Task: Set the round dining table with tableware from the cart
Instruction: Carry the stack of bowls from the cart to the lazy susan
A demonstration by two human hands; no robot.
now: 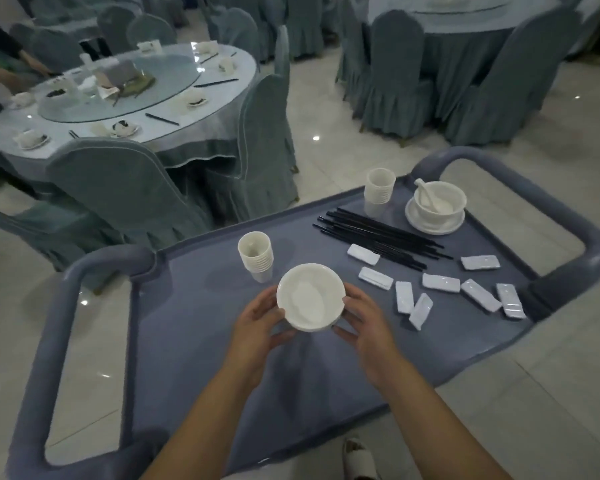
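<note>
A white bowl [309, 295] with a spoon lying in it is held just above the grey cart top [194, 306]. My left hand [257, 329] grips its left side and my right hand [364, 323] grips its right side. On the cart stand two stacks of white cups [256, 255] [379, 188], a bundle of black chopsticks [378, 237], several white chopstick rests [440, 282] and a bowl with spoon on a saucer [437, 206]. The round dining table [187, 109] is at the upper left, with several place settings and chopsticks on it.
Covered chairs [125, 181] stand between the cart and the round table. The table carries a glass turntable [118, 88] with dishes. A second covered table [465, 19] with chairs is at the upper right. Cart handles [596, 258] frame both ends. A person's arm shows at far left.
</note>
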